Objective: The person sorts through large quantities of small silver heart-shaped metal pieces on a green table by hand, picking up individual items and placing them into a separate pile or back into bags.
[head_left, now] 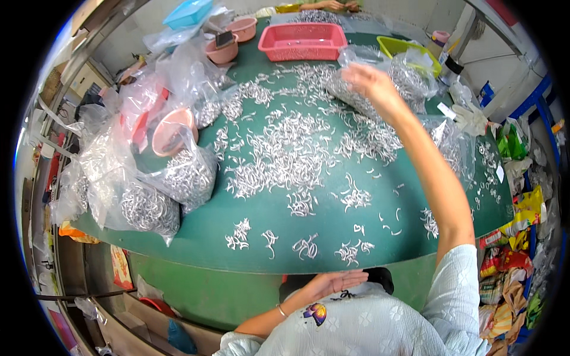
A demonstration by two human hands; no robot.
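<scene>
My left hand [337, 281] rests against my lap below the table's near edge, its fingers stretched out and nothing in it. My right arm reaches far across the table, and my right hand [371, 82] hovers over a clear plastic bag [350, 95] of silvery pieces. Motion smears its fingers, so whether they hold anything cannot be made out. Many small curved metal pieces [285, 154] lie spread over the middle of the green table [202, 237]. Small separate clusters of them, such as one pile [355, 252], lie along the near edge.
Clear bags [151, 204] filled with metal pieces crowd the left side, with a pink bowl [175, 132] among them. A pink basket [303, 43] and a lime-green tray [409, 50] stand at the back. Another person's hands [335, 5] show at the far edge. Colourful packages [504, 267] fill the right.
</scene>
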